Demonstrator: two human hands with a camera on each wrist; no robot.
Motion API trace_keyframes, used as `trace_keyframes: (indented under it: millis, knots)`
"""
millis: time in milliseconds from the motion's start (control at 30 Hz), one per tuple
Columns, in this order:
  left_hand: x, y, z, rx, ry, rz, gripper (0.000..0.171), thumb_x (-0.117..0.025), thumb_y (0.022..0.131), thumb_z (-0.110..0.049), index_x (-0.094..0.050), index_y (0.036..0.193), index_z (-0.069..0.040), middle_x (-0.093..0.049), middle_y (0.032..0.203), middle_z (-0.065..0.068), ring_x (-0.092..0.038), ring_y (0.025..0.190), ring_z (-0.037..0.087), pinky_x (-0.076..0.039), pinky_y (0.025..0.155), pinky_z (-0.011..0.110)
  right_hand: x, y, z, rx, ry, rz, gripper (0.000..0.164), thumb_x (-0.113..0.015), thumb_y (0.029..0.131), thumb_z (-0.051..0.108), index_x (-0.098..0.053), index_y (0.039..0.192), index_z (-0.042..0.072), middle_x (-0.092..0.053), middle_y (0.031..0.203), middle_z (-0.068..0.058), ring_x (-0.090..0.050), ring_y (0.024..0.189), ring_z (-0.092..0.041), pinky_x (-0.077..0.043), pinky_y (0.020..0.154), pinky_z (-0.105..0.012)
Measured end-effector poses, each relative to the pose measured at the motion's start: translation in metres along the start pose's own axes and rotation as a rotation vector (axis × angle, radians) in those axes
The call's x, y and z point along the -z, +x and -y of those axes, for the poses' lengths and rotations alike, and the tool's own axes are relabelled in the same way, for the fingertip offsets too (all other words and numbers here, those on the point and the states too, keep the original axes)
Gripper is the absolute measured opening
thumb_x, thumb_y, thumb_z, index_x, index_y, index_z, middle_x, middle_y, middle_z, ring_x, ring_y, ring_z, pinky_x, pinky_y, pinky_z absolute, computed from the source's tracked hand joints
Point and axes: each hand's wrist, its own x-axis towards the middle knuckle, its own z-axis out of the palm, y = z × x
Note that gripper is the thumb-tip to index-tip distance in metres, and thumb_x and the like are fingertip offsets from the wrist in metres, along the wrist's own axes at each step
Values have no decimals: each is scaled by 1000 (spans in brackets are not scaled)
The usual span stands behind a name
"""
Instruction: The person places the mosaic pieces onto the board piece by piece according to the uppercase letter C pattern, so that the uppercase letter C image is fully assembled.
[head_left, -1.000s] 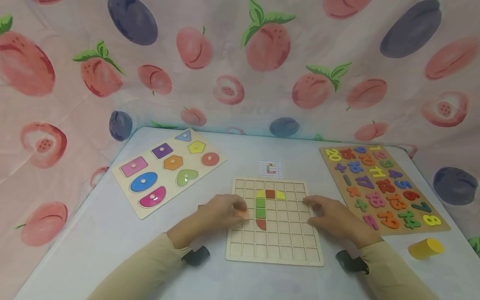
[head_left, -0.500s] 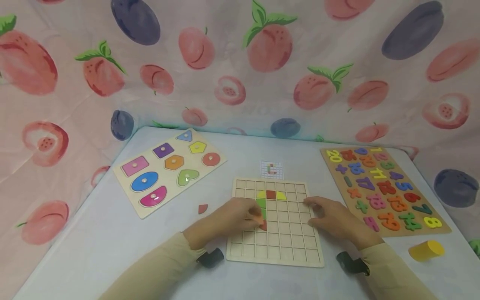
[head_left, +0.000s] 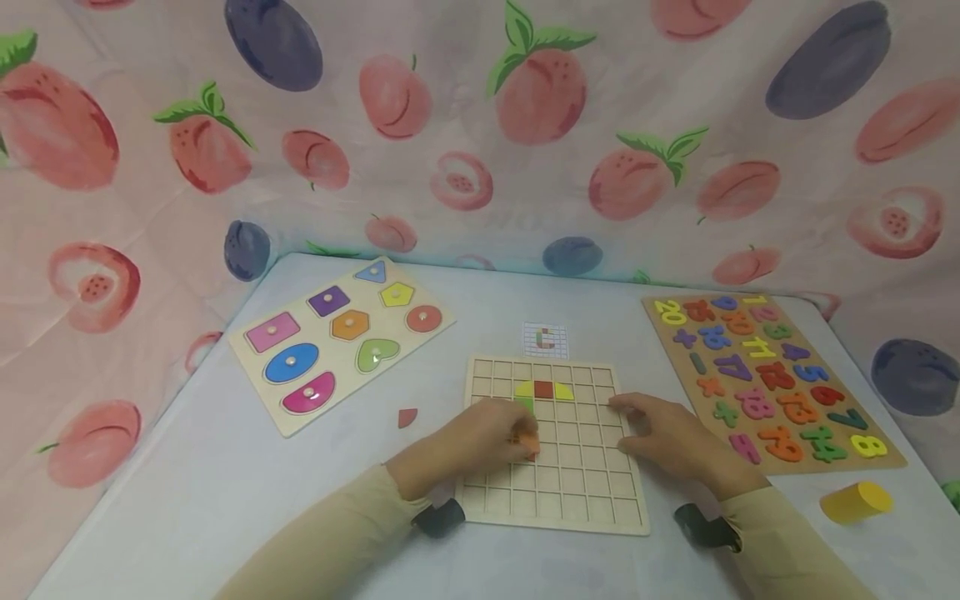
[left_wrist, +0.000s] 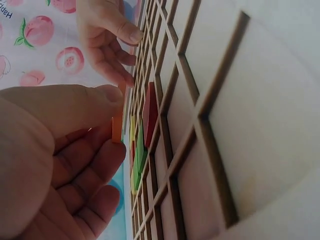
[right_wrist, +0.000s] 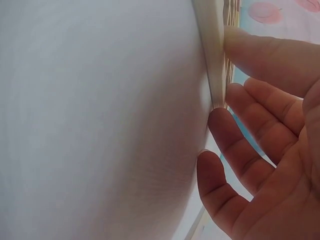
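Observation:
My left hand (head_left: 491, 437) pinches a small orange tile (left_wrist: 117, 130) between thumb and fingertips, close over the wooden grid board (head_left: 588, 508). On the board, a red square tile (head_left: 543, 390) sits between two yellow quarter-round tiles (head_left: 562, 392). Green tiles (left_wrist: 139, 152) run down from the left one, partly covered by the hand in the head view, with a red quarter-round tile (left_wrist: 150, 115) at the column's near end. At the board's right edge, my right hand (head_left: 663, 433) rests with relaxed fingers, thumb and fingertips touching the rim.
A loose red quarter-round tile (head_left: 407, 417) lies left of the board. Behind it is a pattern card (head_left: 546, 340). A knobbed shape puzzle (head_left: 341, 346) stands back left, a number puzzle (head_left: 772, 379) at right, and a yellow cylinder (head_left: 857, 502) near the front right.
My left hand has moved right with the orange tile, from the board's left edge to over the green and red column, uncovering the loose red tile. My right hand stays at the rim.

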Motion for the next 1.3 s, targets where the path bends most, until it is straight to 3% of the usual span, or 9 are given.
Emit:
trace_keyframes:
  millis: [133,367,1300]
  knots:
    - [-2,2,-2,2,25,-3,16,-78,88,-19,-72,102,-13,-60,85,-11,-53,81,8,-47,76,21,0,0,0,1,-5,2,57,-76,87,22,-57,139,10,-54,140,-22,-45,132,-45,-36,103,-63]
    - [-8,5,-3,-54,84,-44,10,-78,87,-19,-73,94,-15,-56,76,-13,-50,77,7,-42,69,19,0,0,1,-4,-1,1,57,-77,87,22,-56,139,10,-54,140,-22,-44,132,-46,-35,104,-64]
    - [-14,11,-12,-33,143,-1,19,-77,87,-20,-74,105,-15,-55,77,-12,-51,74,7,-41,68,20,-1,0,1,11,-12,-16,56,-77,87,22,-57,138,10,-53,141,-21,-43,133,-46,-35,104,-64]
